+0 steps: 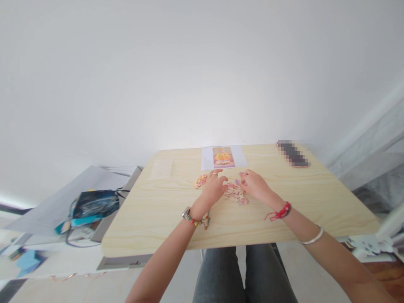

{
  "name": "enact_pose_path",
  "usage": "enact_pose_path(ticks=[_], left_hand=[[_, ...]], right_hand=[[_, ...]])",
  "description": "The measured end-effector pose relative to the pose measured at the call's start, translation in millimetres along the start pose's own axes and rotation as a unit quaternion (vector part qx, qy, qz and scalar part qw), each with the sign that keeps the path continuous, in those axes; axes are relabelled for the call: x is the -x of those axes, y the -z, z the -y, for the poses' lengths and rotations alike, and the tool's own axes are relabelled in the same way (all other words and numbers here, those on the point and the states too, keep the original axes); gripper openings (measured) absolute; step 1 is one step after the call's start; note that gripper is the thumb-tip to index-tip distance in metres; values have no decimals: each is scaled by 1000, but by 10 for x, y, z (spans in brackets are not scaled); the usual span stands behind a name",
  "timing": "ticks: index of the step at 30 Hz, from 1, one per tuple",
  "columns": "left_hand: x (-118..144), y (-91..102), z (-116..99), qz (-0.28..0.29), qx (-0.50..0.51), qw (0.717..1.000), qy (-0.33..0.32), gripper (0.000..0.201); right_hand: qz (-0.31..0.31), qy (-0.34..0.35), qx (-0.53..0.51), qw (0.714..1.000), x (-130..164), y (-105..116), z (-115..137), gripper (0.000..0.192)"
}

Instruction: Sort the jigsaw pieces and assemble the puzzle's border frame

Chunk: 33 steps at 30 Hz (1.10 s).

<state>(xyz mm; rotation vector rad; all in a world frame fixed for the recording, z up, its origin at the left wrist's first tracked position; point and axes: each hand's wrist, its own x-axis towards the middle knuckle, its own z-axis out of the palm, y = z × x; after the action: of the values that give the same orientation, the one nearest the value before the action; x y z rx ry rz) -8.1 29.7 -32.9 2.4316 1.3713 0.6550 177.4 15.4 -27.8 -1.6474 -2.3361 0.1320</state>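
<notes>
A pile of small pastel jigsaw pieces lies on the light wooden table. My left hand rests palm down over the pile's left part, fingers spread, with a ring on one finger. My right hand sits at the pile's right side, fingertips pinched on a small purple jigsaw piece. More loose jigsaw pieces lie just left of my left hand. A reference picture of a yellow cartoon figure on white paper lies beyond the hands, near the far edge.
A phone lies at the far right of the table. A pale card sits at the far left. A blue bag with cords rests on a lower surface left of the table. A white wall stands behind.
</notes>
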Motion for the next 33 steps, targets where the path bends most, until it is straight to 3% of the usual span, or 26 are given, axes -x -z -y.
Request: enact_pose_path(ticks=[12,21,33], left_hand=[[-301,-95,-34,13,-14,999,-29,20],[-449,-189,61,95,-22,991,-96,23],[-545,-93,78,121,-13,984,-133,15]], right_hand=[[11,-23,44,999,-105,-46,134,16],[-14,-1,-12,1000,-114,-147,15,19],[-28,17,-15,999,-83,-152,-6,16]])
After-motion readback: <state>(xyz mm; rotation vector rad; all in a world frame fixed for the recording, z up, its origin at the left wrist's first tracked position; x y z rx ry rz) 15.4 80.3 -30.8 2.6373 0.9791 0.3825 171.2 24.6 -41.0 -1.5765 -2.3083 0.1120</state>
